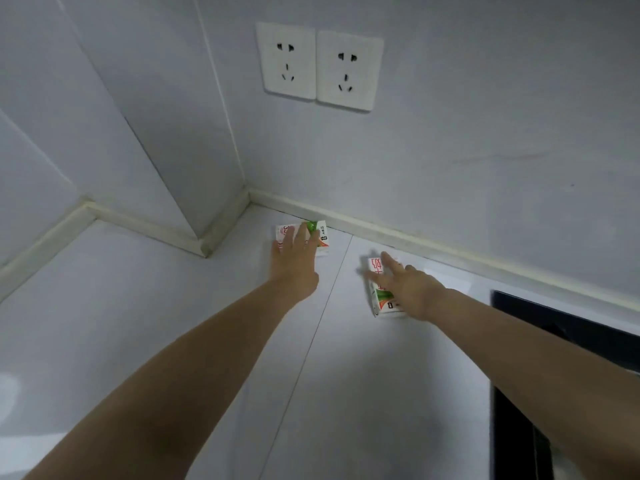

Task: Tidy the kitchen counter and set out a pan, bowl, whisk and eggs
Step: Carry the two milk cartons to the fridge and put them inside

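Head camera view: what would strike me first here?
On the white counter, the left hand lies flat on the left carton near the corner, the right hand on the right carton by the black panel. Two white sockets sit on the wall above.

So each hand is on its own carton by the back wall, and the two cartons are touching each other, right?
Not quite. The left hand rests on the left carton and the right hand on the right carton, but the cartons are apart, not touching. The head view shows bare counter and its seam between them.
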Demonstrator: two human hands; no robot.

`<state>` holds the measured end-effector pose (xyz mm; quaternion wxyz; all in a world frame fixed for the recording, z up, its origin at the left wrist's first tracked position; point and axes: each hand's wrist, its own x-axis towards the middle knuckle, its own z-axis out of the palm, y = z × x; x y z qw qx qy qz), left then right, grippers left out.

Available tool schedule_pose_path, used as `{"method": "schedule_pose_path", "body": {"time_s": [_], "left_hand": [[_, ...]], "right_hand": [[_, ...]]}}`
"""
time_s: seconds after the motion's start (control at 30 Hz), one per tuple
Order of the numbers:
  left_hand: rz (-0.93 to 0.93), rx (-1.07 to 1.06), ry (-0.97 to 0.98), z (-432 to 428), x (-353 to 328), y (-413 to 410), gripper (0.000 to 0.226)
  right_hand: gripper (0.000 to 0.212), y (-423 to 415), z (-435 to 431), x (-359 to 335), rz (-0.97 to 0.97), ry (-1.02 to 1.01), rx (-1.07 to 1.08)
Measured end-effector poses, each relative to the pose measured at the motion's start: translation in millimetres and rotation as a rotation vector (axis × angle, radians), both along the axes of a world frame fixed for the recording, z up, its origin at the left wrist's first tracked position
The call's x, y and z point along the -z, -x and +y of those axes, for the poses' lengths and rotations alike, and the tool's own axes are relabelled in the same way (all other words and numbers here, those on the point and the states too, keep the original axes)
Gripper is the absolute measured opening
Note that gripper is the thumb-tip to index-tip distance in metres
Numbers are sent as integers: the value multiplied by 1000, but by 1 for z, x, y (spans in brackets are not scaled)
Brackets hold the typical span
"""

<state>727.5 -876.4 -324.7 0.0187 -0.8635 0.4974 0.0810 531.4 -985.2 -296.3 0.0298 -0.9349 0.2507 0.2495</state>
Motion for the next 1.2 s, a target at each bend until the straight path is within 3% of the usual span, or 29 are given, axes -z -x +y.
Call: {"method": "schedule_pose_path", "body": {"time_s": [0.2,0.37,0.53,0.67,0.73,0.87,1.0,1.07,1.2], "left_hand": [[155,-142,13,-32,4,-41,90],[218,-66,10,-34,6,-46,73],[352,-56,-38,-28,6,-17,69],[434,-80,-58,-16,4,11,55],[566,-120,-40,-10,5,23,54],[1004,-286,53,-1,-2,43,48],[1479,-339,92,10,-24,68,24],[1590,-307,71,14,-31,80,33],[1767,-248,35,19,-42,116,33]], "right_hand": [[84,-8,-10,2,65,126,-89],[83,1,-17,1,77,261,-173],[81,25,-11,6,-15,-4,111],[72,43,3,12,-30,-51,268],[67,50,11,12,-57,-106,358],[50,64,20,13,-318,-441,804],[48,90,34,2,-740,-1032,1205],[36,102,43,-9,-924,-1291,1270],[49,131,57,-23,-1126,-1427,1276]]}}
